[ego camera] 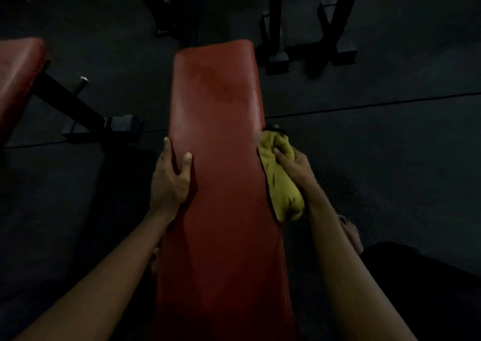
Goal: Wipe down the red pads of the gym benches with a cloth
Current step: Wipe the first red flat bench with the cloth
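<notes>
The right hand (294,163) grips a bunched yellow cloth (282,184), thumb on top, and holds it against the right side edge of a long red bench pad (221,122). The cloth is marked with dark smudges and hangs down along the side of the pad, one end trailing back towards the viewer. Across from it, the left hand (169,182) rests on the pad's left edge. Its thumb lies flat on the top surface, and the one finger that shows is straight along the side; the other fingers are out of sight below the edge. Both bare forearms reach in from the bottom of the view, one on either side of the pad.

The pad runs straight away from the viewer, with a faint sheen on its upper half, and ends in a rounded far edge. The floor (390,145) around it is dark, and the room is dim. To the left, well apart, the end of a second red pad (18,75) sits on a black metal frame (70,104). Beyond the far end, to the right, stand the black feet of another piece of gym equipment (312,52).
</notes>
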